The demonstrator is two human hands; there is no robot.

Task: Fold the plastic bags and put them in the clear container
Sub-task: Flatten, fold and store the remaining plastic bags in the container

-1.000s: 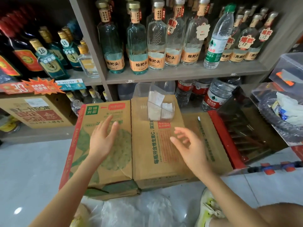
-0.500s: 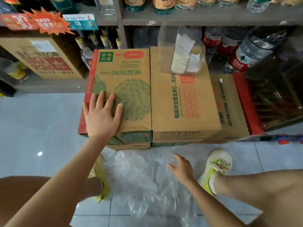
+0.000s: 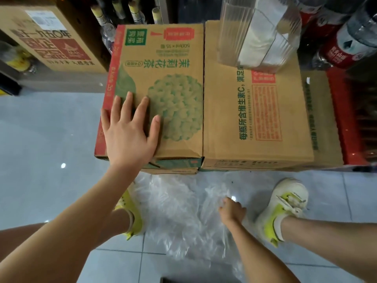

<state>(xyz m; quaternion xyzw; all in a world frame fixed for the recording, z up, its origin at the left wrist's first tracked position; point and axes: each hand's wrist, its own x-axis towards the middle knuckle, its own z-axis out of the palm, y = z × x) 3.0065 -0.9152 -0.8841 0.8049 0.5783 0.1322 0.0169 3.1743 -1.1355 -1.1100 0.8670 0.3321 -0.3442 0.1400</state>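
Yr L hand (image 3: 128, 135) flat on green carton (image 3: 173, 64), fingers (image 3: 140, 107) spread. R hand (image 3: 232, 211) fingers clamp plastic bags (image 3: 179, 211) on floor (image 3: 40, 129) btwn 2 shoes (image 3: 289, 201), by carton edge. Open floor left. 1 clear container (image 3: 230, 37) atop 2nd carton (image 3: 255, 119).

Cardboard boxes (image 3: 255, 119) on tiled floor (image 3: 40, 139); bottles (image 3: 346, 43) behind.

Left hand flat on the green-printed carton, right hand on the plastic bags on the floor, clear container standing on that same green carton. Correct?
Wrong carton: the head view shows the clear container standing on the brown carton to the right of the green-printed carton. The left hand does lie flat on the green one, and the right hand grips the plastic bags.
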